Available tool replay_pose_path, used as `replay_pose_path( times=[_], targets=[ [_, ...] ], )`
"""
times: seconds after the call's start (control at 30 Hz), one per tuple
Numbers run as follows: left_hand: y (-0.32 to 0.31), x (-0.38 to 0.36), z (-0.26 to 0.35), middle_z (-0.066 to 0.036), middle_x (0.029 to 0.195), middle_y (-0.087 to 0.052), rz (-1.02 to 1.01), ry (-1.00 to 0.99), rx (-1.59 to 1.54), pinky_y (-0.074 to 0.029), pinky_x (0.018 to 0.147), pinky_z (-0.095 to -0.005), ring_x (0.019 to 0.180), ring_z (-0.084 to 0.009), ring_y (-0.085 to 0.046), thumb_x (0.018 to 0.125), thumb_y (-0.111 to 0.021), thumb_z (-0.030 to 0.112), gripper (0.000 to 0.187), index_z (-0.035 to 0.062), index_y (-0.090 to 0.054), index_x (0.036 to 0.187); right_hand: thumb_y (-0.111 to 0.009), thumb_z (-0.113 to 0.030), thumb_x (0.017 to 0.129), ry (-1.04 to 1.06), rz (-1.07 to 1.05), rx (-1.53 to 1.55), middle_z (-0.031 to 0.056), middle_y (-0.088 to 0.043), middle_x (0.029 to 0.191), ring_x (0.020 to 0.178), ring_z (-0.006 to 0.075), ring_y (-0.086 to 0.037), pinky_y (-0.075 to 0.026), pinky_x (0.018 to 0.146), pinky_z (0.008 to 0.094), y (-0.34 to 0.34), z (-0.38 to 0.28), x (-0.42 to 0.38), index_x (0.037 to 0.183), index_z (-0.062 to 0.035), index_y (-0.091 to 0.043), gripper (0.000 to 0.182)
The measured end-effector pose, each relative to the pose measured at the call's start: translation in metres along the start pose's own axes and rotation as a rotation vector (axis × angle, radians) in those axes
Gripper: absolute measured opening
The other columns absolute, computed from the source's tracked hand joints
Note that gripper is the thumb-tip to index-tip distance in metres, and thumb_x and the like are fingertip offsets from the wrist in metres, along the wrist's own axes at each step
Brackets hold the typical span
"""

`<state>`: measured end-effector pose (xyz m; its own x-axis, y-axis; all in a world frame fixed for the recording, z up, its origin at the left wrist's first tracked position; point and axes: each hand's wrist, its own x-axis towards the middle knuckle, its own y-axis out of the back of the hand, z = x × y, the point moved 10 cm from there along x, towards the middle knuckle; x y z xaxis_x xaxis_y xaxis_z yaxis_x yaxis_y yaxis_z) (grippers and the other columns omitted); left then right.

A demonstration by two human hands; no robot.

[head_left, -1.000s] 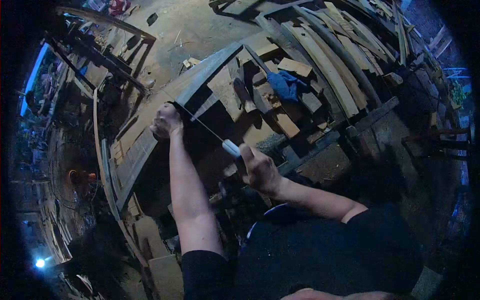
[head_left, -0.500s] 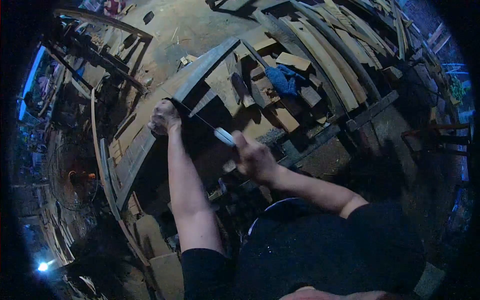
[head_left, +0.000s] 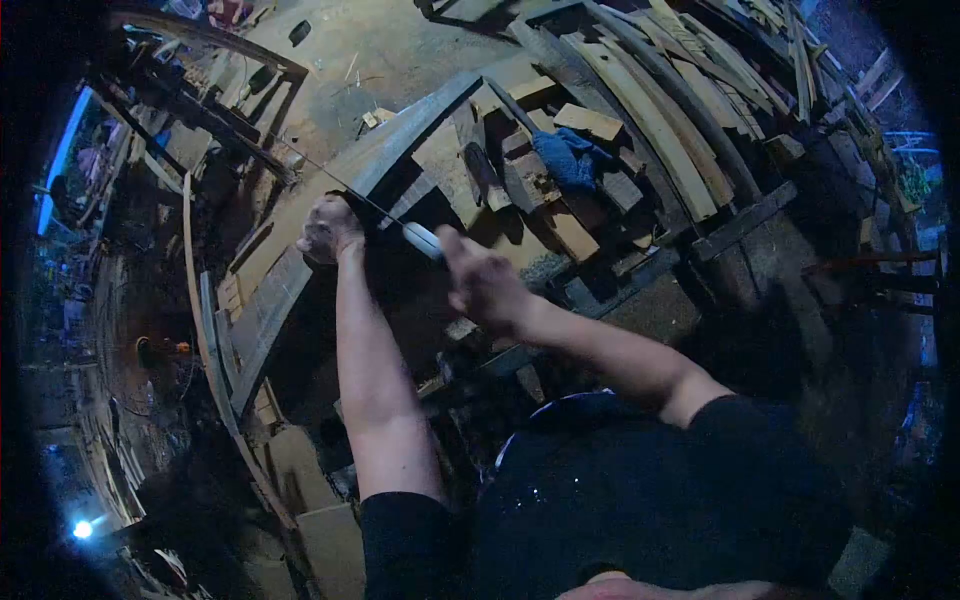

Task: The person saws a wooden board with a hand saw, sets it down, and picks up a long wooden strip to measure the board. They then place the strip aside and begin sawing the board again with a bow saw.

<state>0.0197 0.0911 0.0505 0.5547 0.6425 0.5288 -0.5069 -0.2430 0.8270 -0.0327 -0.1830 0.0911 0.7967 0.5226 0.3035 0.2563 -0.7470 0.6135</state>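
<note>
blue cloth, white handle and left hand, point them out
Blue cloth [head_left: 568, 160]: head view, middle of its bunched folds
White handle [head_left: 422, 239]: head view, visible middle
Left hand [head_left: 331, 230]: head view, middle of the hand

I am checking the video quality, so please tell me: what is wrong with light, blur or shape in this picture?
Head view: dim bluish light, fisheye bending, black corners; glare from the white lamp, lower left; deep shadows mid-picture; right hand blurred, blue cloth clearer.

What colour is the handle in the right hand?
The handle looks whitish, with a bluish cast, where it shows; the head view shows it best.
</note>
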Motion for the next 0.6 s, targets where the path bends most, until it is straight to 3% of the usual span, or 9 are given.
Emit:
replay_pose_path(
  times=[0.1, 0.17, 0.23, 0.33, 0.43, 0.5, 0.6],
  targets=[
    [0.003, 0.003, -0.001, -0.012, 0.068, -0.065, 0.079, 0.010, -0.006, -0.043, 0.055, -0.0379, 0.064, -0.0258, -0.065, 0.077, -0.048, 0.028, 0.030, 0.0093, -0.068, 0.064, -0.061, -0.002, 0.070, -0.009, -0.078, -0.064, 0.0243, -0.053, 0.085, 0.079, 0.0454, -0.054, -0.045, 0.063, 0.0499, -0.028, 0.003, 0.034, 0.107, -0.0032, -0.035, 0.046],
    [0.007, 0.005, 0.002, -0.013, 0.069, -0.065, 0.071, 0.075, 0.023, -0.043, 0.056, -0.0378, 0.065, -0.0264, -0.065, 0.077, -0.048, 0.028, 0.029, 0.0093, -0.068, 0.066, -0.062, -0.003, 0.069, 0.046, 0.025, 0.012, 0.0240, -0.053, 0.084, 0.080, 0.0457, -0.054, -0.045, 0.063, 0.0496, -0.016, 0.008, 0.015, 0.109, -0.0037, -0.034, 0.048],
    [0.007, 0.007, 0.001, -0.013, 0.073, -0.066, -0.093, 0.171, -0.029, -0.043, 0.062, -0.0393, 0.068, -0.0281, -0.065, 0.077, -0.048, 0.027, 0.028, 0.0109, -0.070, 0.072, -0.062, -0.004, 0.069, 0.057, 0.005, 0.045, 0.0239, -0.055, 0.088, 0.080, 0.0408, -0.057, -0.048, 0.066, 0.0462, 0.011, 0.005, -0.033, 0.114, 0.0011, -0.036, 0.053],
    [-0.047, -0.002, -0.038, -0.012, 0.076, -0.067, -0.057, 0.339, -0.070, -0.043, 0.068, -0.0414, 0.072, -0.0289, -0.066, 0.078, -0.047, 0.027, 0.028, 0.0129, -0.071, 0.076, -0.063, -0.005, 0.068, 0.016, -0.046, -0.051, 0.0250, -0.054, 0.090, 0.080, 0.0412, -0.057, -0.048, 0.067, 0.0470, 0.024, 0.007, -0.069, 0.115, -0.0006, -0.036, 0.054],
    [0.011, 0.005, 0.004, -0.011, 0.077, -0.067, -0.163, 0.160, 0.049, -0.042, 0.070, -0.0422, 0.073, -0.0282, -0.066, 0.079, -0.048, 0.028, 0.028, 0.0142, -0.071, 0.075, -0.061, -0.004, 0.068, 0.012, -0.058, -0.064, 0.0250, -0.054, 0.090, 0.079, 0.0416, -0.057, -0.048, 0.065, 0.0476, 0.003, 0.001, -0.014, 0.115, -0.0012, -0.036, 0.052],
    [0.010, 0.006, 0.003, -0.011, 0.077, -0.067, -0.100, 0.141, -0.005, -0.043, 0.070, -0.0423, 0.074, -0.0285, -0.066, 0.079, -0.047, 0.029, 0.028, 0.0149, -0.071, 0.076, -0.059, -0.003, 0.069, 0.000, -0.071, -0.124, 0.0246, -0.054, 0.088, 0.076, 0.0415, -0.057, -0.047, 0.062, 0.0475, -0.026, 0.005, 0.031, 0.114, -0.0023, -0.037, 0.050],
    [0.007, 0.008, 0.001, -0.011, 0.077, -0.067, -0.131, 0.172, -0.004, -0.042, 0.071, -0.0421, 0.072, -0.0290, -0.066, 0.079, -0.047, 0.029, 0.029, 0.0151, -0.071, 0.075, -0.058, -0.002, 0.071, 0.086, 0.026, -0.084, 0.0237, -0.055, 0.085, 0.073, 0.0413, -0.057, -0.047, 0.059, 0.0462, -0.019, 0.004, 0.025, 0.112, -0.0025, -0.038, 0.046]
  ],
)
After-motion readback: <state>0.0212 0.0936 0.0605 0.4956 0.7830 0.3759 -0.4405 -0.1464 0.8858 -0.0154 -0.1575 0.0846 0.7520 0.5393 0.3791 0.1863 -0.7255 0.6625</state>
